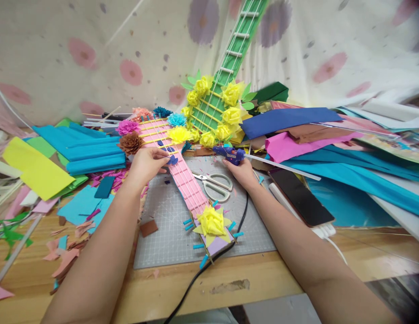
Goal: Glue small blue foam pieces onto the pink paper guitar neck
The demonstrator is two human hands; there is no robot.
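A pink paper guitar (187,180) with strings lies across the middle, its neck pointing toward me. Crepe-paper flowers edge its body, and a yellow flower (212,221) sits on the head end. My left hand (148,164) is at the lower body, fingertips pinched at a small dark blue paper piece (173,159). More dark blue pieces lie on the pink surface just beyond. To the right of the guitar, my right hand (241,171) is wrapped round a blue glue gun (229,154), its nozzle pointing left and a white glue stick out the back.
White-handled scissors (216,185) rest on a grey cutting mat (253,229). Behind stands a green paper guitar (226,76) with yellow flowers. A phone (300,195) lies at right, near piled crepe paper (348,166). Paper scraps (67,256) cover the left; a black cord (196,275) crosses the front edge.
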